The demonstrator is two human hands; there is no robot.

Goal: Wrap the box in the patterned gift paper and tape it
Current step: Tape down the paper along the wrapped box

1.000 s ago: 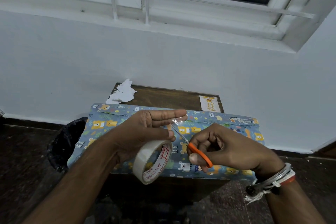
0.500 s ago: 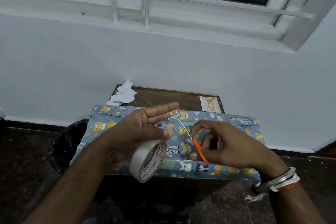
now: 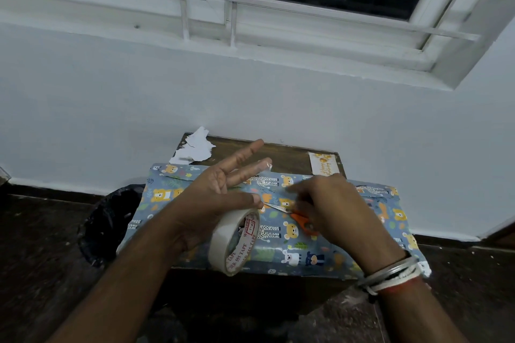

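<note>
Over the wrapped box (image 3: 278, 256), the left hand (image 3: 211, 198) is held with upper fingers stretched straight and the tape roll (image 3: 234, 242) hooked beneath; the right hand (image 3: 331, 211), blurred, is curled around the orange scissors (image 3: 303, 221) just beside it.

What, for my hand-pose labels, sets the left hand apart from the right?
The left hand has fingers spread straight and carries the tape roll; the right hand curls round the orange scissors. Only the right wrist, not the left, wears bangles. Both are over the wrapped box.

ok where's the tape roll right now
The tape roll hangs from the left hand, low at centre in the head view, over the near edge of the wrapped box, just left of the orange scissors.
</note>
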